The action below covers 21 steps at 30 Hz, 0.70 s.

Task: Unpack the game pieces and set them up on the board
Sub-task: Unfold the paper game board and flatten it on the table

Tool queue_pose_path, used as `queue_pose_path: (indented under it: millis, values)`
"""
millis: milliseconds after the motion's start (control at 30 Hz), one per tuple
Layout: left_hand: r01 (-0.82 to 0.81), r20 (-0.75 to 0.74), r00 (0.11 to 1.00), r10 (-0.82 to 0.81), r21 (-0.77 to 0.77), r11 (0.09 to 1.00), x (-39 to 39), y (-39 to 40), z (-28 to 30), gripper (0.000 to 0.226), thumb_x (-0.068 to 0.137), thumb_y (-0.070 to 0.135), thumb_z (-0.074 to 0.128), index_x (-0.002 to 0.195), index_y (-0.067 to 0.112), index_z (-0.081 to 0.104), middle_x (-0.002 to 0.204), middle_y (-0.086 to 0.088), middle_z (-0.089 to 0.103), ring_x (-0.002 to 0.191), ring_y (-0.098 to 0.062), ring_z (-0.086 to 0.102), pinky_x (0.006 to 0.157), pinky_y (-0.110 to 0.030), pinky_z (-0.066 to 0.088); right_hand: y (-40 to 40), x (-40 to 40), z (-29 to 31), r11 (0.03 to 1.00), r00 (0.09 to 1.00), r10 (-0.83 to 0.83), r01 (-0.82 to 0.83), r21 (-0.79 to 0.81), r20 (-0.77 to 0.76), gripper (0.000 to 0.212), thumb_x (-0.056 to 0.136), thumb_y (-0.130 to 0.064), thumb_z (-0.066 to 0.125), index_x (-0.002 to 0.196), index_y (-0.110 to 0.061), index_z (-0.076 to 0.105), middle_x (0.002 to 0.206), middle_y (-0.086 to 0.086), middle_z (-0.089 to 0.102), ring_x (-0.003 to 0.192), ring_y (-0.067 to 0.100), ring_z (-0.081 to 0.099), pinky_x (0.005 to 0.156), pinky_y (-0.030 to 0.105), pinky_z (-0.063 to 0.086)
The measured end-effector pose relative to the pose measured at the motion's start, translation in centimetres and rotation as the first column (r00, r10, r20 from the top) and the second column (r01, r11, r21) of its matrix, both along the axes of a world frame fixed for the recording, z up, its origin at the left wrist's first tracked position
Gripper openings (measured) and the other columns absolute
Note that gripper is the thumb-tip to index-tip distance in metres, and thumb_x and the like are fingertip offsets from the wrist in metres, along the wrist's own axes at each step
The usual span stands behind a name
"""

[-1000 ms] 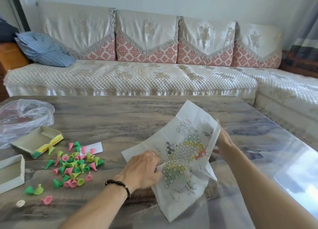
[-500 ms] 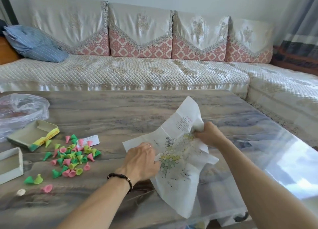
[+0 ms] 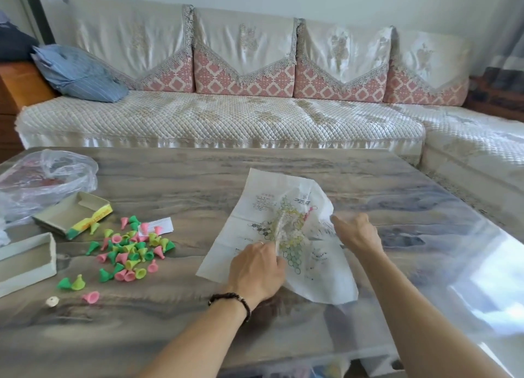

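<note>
A creased white paper game board [image 3: 309, 278] printed with a coloured hexagon star lies partly unfolded on the table. My left hand [image 3: 256, 269] pinches a raised fold near the board's middle. My right hand [image 3: 355, 231] grips the board's crumpled right edge. Several small cone-shaped pieces [image 3: 129, 251] in pink, green and yellow lie scattered to the left, with a few strays [image 3: 72, 283] nearer me.
An open cardboard box tray [image 3: 71, 214] and a second tray [image 3: 27, 260] sit at the left, beside a clear plastic bag [image 3: 45, 179]. A small white slip [image 3: 161, 224] and a pale die [image 3: 52, 302] lie by the pieces. A sofa [image 3: 221, 122] runs behind the table [image 3: 170, 321].
The board has spread wider and lies flatter on the table. My right hand moved from its upper middle to the right edge; my left hand kept hold near the centre.
</note>
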<state>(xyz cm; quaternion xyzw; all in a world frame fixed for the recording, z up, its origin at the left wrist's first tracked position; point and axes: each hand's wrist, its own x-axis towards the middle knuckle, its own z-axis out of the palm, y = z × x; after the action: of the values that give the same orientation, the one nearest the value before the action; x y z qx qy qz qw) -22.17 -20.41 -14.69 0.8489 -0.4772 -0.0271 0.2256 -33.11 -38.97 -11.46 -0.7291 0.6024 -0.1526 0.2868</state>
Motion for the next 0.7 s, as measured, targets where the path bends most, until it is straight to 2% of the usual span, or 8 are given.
queue_pose_path:
  millis: [67,133,233,300,367,500,633,700]
  values:
    - [-0.005,0.014,1.0,0.005,-0.018,1.0,-1.6,-0.6,0.1,0.022,0.094,0.032,0.037,0.078,0.017,0.041,0.086,-0.003,0.055,0.077,-0.02,0.044,0.065,-0.031,0.034,1.1,-1.7,-0.2,0.98,0.995,0.097,-0.1,0.171,0.028,0.062,0.079,-0.052,0.061,0.113,-0.002,0.053,0.109,0.017,0.063,0.095,0.033,0.062,0.076,0.038,0.052]
    - [0.026,0.069,0.997,-0.027,0.011,1.0,-3.0,-0.6,0.4,0.027,0.093,0.035,0.036,0.071,0.018,0.04,0.083,-0.003,0.055,0.073,-0.022,0.046,0.064,-0.031,0.035,2.1,-2.4,-0.4,0.958,0.975,0.179,-0.204,0.204,0.131,0.037,0.076,-0.029,0.07,0.102,-0.005,0.06,0.1,0.013,0.066,0.089,0.029,0.064,0.074,0.039,0.054]
    - [0.064,0.124,0.99,-0.062,-0.007,0.998,-3.9,0.0,1.0,0.046,0.091,0.054,0.02,0.064,0.021,0.036,0.073,-0.004,0.061,0.067,-0.027,0.053,0.062,-0.033,0.033,2.7,-3.2,-0.4,0.957,0.948,0.253,-0.275,0.094,0.192,0.028,0.076,-0.009,0.059,0.102,-0.017,0.065,0.097,0.007,0.067,0.088,0.022,0.064,0.074,0.034,0.055]
    - [0.097,0.148,0.985,-0.094,-0.013,0.995,-3.4,0.4,1.2,0.049,0.091,0.059,0.011,0.072,0.023,0.036,0.072,-0.003,0.062,0.063,-0.025,0.053,0.06,-0.034,0.034,2.7,-4.4,0.0,0.947,0.93,0.312,-0.32,0.013,0.192,0.027,0.079,-0.008,0.054,0.098,-0.022,0.068,0.097,0.003,0.068,0.082,0.018,0.064,0.066,0.031,0.053]
    - [0.134,0.16,0.977,-0.137,0.031,0.991,-2.7,0.5,1.1,0.043,0.095,0.056,0.015,0.085,0.021,0.038,0.077,-0.003,0.063,0.065,-0.025,0.054,0.061,-0.035,0.038,1.9,-6.2,0.3,0.941,0.925,0.338,-0.333,-0.059,0.173,0.031,0.081,-0.008,0.051,0.101,-0.023,0.069,0.104,-0.003,0.064,0.079,0.012,0.062,0.06,0.027,0.051]
    - [0.196,0.211,0.953,-0.216,0.115,0.974,-2.2,0.0,0.2,0.035,0.095,0.052,0.027,0.103,0.021,0.041,0.088,-0.005,0.065,0.078,-0.029,0.061,0.063,-0.035,0.036,0.6,-9.2,0.1,0.914,0.935,0.353,-0.35,-0.205,-0.022,0.029,0.082,-0.004,0.051,0.096,-0.015,0.074,0.098,-0.006,0.069,0.092,0.023,0.065,0.078,0.037,0.054]
    - [0.193,0.218,0.952,-0.216,0.119,0.974,-1.7,-0.7,-0.1,0.02,0.094,0.039,0.039,0.101,0.022,0.048,0.101,-0.002,0.058,0.096,-0.024,0.055,0.066,-0.033,0.035,0.4,-10.1,-1.0,0.947,0.959,0.191,-0.236,-0.217,-0.209,0.028,0.075,-0.002,0.048,0.082,-0.016,0.07,0.087,0.005,0.071,0.089,0.033,0.064,0.071,0.039,0.054]
    - [0.081,0.258,0.961,-0.101,0.089,0.993,-0.6,-0.5,-0.1,0.015,0.092,0.025,0.042,0.104,0.019,0.049,0.108,-0.004,0.055,0.102,-0.024,0.051,0.068,-0.034,0.039,0.4,-9.5,-1.5,0.96,0.957,0.159,-0.208,-0.19,-0.243,0.032,0.073,-0.006,0.05,0.096,-0.019,0.068,0.104,0.009,0.067,0.098,0.034,0.061,0.079,0.039,0.052]
